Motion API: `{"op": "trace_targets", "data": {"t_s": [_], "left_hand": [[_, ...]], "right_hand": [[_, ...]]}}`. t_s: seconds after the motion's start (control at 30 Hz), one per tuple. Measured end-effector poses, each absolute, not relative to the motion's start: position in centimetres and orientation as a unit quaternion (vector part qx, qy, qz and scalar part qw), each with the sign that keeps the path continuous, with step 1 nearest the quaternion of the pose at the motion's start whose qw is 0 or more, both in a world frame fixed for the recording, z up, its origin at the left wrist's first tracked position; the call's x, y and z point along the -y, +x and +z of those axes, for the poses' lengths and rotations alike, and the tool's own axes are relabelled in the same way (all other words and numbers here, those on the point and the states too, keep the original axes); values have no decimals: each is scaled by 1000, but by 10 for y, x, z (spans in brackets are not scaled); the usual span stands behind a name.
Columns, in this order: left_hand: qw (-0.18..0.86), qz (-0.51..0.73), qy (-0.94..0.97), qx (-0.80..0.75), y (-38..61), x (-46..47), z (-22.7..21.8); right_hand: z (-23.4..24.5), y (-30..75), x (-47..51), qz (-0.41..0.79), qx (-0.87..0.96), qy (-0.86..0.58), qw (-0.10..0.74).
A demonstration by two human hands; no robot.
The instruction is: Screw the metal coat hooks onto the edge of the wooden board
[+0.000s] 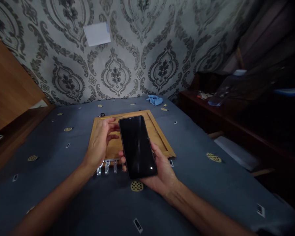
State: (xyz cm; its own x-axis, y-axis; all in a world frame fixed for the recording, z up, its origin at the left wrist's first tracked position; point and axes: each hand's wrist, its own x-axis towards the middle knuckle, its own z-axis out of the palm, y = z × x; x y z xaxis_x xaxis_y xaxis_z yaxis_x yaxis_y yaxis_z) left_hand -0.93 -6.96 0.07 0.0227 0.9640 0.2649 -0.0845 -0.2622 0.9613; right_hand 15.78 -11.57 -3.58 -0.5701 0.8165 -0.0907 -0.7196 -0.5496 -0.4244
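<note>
A black smartphone with a dark screen rests in my right hand, whose fingers wrap round its back and left edge. Close to the phone's left side is my left hand, its fingers apart and holding nothing; whether the fingertips touch the phone's edge I cannot tell. Beneath both hands a framed wooden panel lies flat on the dark blue patterned cloth. Several metal hooks stick out from the panel's near edge, partly hidden by the phone and fingers.
A crumpled blue cloth lies by the wall at the back. On the right, a dark wooden shelf bears a clear plastic bottle. A wooden furniture panel stands at the left. White paper is on the patterned wall.
</note>
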Motion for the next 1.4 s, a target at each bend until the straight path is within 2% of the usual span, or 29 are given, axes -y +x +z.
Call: {"op": "trace_targets", "data": {"t_s": [0.2,0.37,0.5,1.0,1.23,1.4], "left_hand": [[255,629,655,-331,-15,83,10],[87,501,847,-154,-17,97,16],[-6,417,903,-100,-15,101,18],[-44,405,910,-74,-2,111,-8],[45,367,928,-44,16,137,-17],[35,339,940,-21,25,149,-21]], "right_hand": [[-40,159,113,873,179,-106,442],[-35,161,112,867,154,-122,458],[-32,166,110,857,135,-152,474],[-30,167,111,853,145,-153,478],[-33,165,112,865,155,-138,456],[-33,166,110,866,142,-133,461]]}}
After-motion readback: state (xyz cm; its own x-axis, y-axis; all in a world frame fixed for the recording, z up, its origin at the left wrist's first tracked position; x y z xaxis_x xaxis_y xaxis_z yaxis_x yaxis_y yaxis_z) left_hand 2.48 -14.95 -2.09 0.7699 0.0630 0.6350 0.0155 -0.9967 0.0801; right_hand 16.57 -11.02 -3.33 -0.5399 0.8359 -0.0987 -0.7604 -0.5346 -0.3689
